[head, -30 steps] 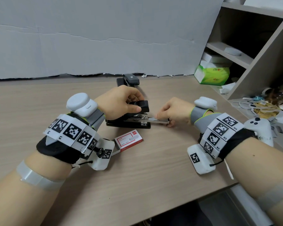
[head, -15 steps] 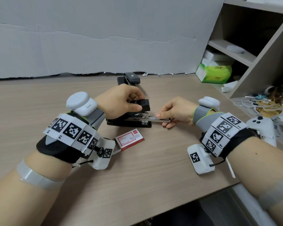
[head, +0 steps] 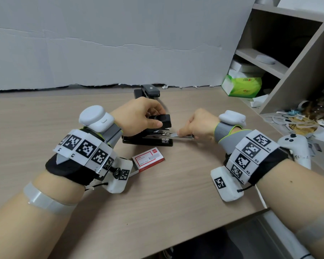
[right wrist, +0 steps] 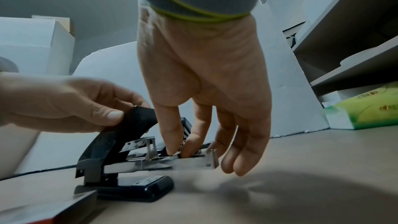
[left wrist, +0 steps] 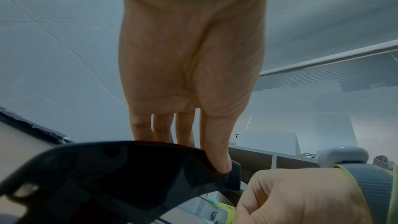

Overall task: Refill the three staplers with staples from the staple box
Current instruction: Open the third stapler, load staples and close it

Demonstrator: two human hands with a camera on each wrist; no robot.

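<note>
The left hand grips the raised black top cover of the nearest stapler, thumb pressed on its near side and fingers curled over the top, holding the cover tilted up off the base. The right hand has thumb and forefinger pinched together in the open metal magazine tray, which sticks out from the stapler's front end toward the right; from the right wrist view the fingertips touch a small shiny piece in the channel, most likely a strip of staples, though it is too small to tell for certain, while the other fingers hang loosely curled just beyond the tray's end. The stapler sits on the wooden desk about midway between its left and right edges. The red and white staple box lies flat just nearer the front edge than the stapler, its inner tray slid partly out on the left. Two more dark staplers stand together near the desk's back edge, behind the left hand. At the right edge a white handheld controller lies beside the right forearm, and a green tissue pack sits in the back right corner beneath the shelf unit.
</note>
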